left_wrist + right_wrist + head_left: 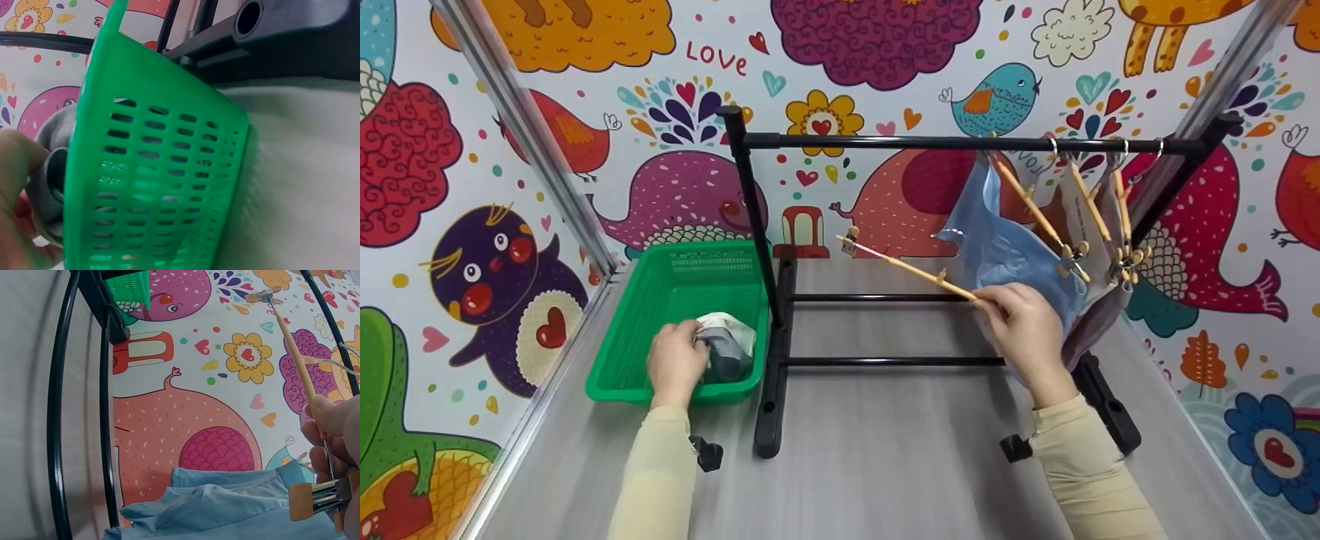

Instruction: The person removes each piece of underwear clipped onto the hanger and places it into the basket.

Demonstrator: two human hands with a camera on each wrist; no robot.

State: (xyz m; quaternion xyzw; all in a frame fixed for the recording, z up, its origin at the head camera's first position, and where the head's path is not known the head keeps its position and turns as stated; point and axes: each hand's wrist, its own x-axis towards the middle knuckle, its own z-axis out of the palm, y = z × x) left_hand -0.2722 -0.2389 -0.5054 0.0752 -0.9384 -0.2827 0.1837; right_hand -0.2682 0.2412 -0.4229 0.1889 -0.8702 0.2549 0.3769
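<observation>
My left hand (pixel 677 361) reaches into the green basket (pixel 619 322) and pinches a bundle of grey and white cloth (pixel 726 352). In the left wrist view the grey cloth (pixel 48 194) is bunched between thumb and fingers, beside the basket wall. My right hand (pixel 1024 330) grips a wooden clip hanger (pixel 911 268) near one end. The right wrist view shows a clip (pixel 263 295) at its far end and a second clip (pixel 304 500) close to the fingers. No cloth hangs from this hanger. Just behind the right hand hangs light blue clothing (pixel 997 247).
A black rack (pixel 885 142) stands on the grey table (pixel 877 450), its left foot beside the basket. Several wooden hangers (pixel 1087 195) with clothes hang at the right of its top rail. Patterned wall panels (pixel 840 67) enclose the back and sides.
</observation>
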